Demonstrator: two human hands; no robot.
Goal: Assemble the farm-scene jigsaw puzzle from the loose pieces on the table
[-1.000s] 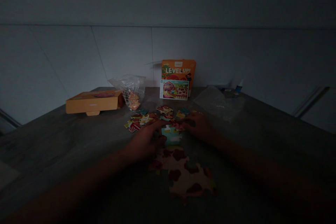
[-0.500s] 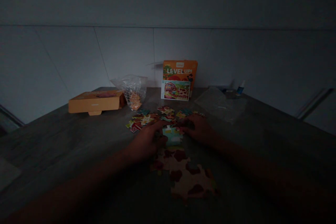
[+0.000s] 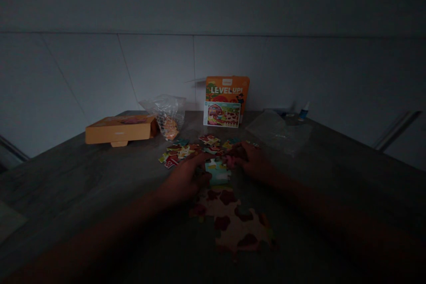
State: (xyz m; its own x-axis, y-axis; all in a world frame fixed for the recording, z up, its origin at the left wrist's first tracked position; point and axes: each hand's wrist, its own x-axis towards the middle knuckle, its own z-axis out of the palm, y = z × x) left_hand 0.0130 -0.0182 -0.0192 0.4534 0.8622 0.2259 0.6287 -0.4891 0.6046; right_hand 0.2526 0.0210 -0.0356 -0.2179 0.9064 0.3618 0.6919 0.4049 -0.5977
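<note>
On the grey desk (image 3: 60, 195), a flat orange cardboard box (image 3: 118, 132) lay beside a clear plastic bag (image 3: 166, 108). The left hand (image 3: 182, 178), its grip half curled, had its thumb at the left edge of a pale-blue cardboard puzzle part (image 3: 218, 175), which lay between both hands, beyond a brown-patched cream puzzle section (image 3: 233, 228). The right hand (image 3: 257, 163) was bent beside a pink puzzle piece (image 3: 230, 161). Whether either grip held anything could not be told in the dimness.
</note>
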